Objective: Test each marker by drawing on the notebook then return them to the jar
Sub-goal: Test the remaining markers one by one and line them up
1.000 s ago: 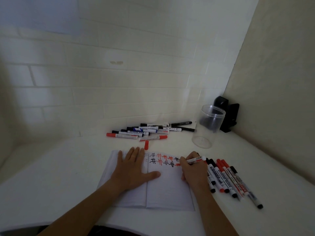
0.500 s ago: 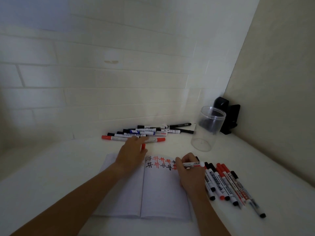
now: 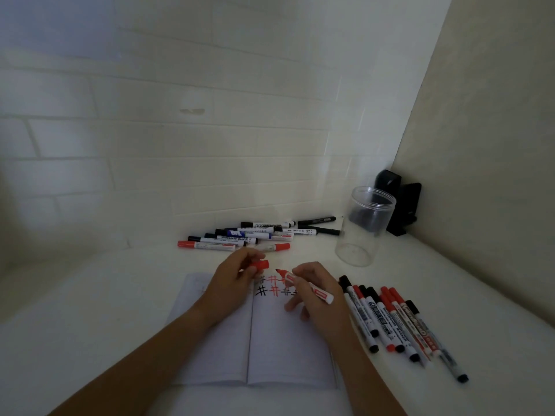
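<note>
An open white lined notebook (image 3: 270, 340) lies nearest on the white counter (image 3: 90, 310), with rows of red and black hash marks across the top of its right page. Above those marks the right hand (image 3: 318, 291) pinches an uncapped red whiteboard marker (image 3: 303, 285), tip toward the left hand (image 3: 232, 280), which pinches the small red cap (image 3: 260, 265) just beside that tip. The step in hand looks like recapping: line the cap's mouth up with the nib and press straight until it seats, keeping ink off the fingers. Right of the notebook lies a row of red and black capped markers (image 3: 390, 319). Farther back, a second heap of markers (image 3: 255, 234) rests near the wall, and the clear plastic jar (image 3: 365, 226) stands upright with no marker in it
</note>
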A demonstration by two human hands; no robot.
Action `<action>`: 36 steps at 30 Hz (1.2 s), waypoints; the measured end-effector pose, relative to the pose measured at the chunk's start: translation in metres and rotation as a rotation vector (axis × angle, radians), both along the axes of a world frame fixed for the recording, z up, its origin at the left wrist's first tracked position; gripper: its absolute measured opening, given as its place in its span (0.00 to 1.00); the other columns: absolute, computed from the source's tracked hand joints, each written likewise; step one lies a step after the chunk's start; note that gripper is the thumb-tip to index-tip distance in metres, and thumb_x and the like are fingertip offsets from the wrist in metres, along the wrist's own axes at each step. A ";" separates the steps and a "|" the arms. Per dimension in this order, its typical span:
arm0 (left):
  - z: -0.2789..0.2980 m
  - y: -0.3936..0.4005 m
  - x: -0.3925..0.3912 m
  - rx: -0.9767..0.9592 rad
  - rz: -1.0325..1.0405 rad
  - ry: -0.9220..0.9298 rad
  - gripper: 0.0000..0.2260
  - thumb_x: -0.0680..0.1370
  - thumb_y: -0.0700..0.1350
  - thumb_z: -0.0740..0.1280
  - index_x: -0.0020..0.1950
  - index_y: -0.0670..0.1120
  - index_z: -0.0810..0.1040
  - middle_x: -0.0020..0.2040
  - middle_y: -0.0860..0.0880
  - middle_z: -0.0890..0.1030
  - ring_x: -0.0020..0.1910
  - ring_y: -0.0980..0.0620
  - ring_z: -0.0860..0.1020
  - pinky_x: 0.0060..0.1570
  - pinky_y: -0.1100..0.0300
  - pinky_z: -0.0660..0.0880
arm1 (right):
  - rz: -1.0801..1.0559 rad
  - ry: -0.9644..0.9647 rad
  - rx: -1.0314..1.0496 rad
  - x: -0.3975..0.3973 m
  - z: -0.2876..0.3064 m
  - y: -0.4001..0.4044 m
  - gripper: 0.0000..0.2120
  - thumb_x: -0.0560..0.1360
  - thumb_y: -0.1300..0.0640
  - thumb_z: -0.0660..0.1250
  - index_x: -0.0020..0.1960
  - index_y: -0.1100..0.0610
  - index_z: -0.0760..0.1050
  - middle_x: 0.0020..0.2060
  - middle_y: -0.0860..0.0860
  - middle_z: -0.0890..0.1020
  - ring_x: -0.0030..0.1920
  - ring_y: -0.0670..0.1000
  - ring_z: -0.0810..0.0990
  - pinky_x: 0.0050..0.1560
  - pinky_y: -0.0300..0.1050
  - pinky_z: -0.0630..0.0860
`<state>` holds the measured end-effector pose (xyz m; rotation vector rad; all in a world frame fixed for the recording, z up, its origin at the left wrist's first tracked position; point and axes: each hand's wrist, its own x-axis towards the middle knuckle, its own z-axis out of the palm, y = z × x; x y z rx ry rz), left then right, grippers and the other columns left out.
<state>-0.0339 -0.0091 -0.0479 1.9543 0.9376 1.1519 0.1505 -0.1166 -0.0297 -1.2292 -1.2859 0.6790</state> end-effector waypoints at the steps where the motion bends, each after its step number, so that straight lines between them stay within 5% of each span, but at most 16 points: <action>1: 0.000 0.000 -0.001 0.017 -0.015 -0.002 0.13 0.81 0.32 0.62 0.58 0.47 0.78 0.57 0.51 0.80 0.57 0.57 0.79 0.54 0.68 0.76 | 0.007 -0.003 0.000 0.000 -0.001 0.000 0.00 0.81 0.59 0.68 0.52 0.56 0.77 0.44 0.54 0.85 0.34 0.61 0.85 0.28 0.48 0.73; 14: -0.001 -0.001 0.001 0.157 -0.022 0.040 0.14 0.80 0.31 0.61 0.55 0.48 0.79 0.53 0.54 0.80 0.55 0.54 0.80 0.56 0.57 0.78 | 0.026 -0.033 0.079 0.001 -0.001 -0.001 0.03 0.81 0.59 0.67 0.50 0.55 0.79 0.43 0.54 0.85 0.31 0.60 0.83 0.26 0.48 0.73; 21: 0.000 -0.009 0.006 0.245 -0.181 0.124 0.14 0.78 0.31 0.64 0.57 0.46 0.79 0.51 0.56 0.81 0.53 0.57 0.79 0.52 0.66 0.75 | 0.040 -0.153 0.086 -0.001 -0.004 0.001 0.04 0.78 0.59 0.72 0.53 0.54 0.82 0.43 0.50 0.85 0.37 0.49 0.82 0.35 0.43 0.76; 26: 0.002 -0.011 0.005 0.299 -0.190 0.112 0.09 0.78 0.40 0.70 0.58 0.48 0.79 0.52 0.56 0.80 0.51 0.56 0.78 0.50 0.63 0.76 | 0.058 0.054 0.033 0.003 -0.004 0.002 0.12 0.75 0.57 0.75 0.56 0.57 0.78 0.39 0.59 0.82 0.30 0.51 0.76 0.28 0.41 0.72; 31: 0.000 -0.010 0.006 0.342 -0.026 0.118 0.07 0.79 0.39 0.68 0.54 0.50 0.79 0.50 0.56 0.76 0.50 0.58 0.76 0.49 0.68 0.71 | -0.034 0.091 0.007 0.006 -0.005 0.003 0.06 0.82 0.53 0.65 0.53 0.55 0.78 0.35 0.55 0.81 0.33 0.53 0.78 0.31 0.45 0.71; 36: -0.002 -0.009 0.008 0.372 -0.060 0.191 0.09 0.78 0.38 0.70 0.55 0.49 0.80 0.52 0.57 0.76 0.51 0.60 0.75 0.51 0.69 0.72 | -0.147 -0.345 0.008 0.007 -0.018 0.004 0.05 0.78 0.61 0.68 0.47 0.52 0.78 0.36 0.46 0.82 0.37 0.44 0.81 0.35 0.37 0.76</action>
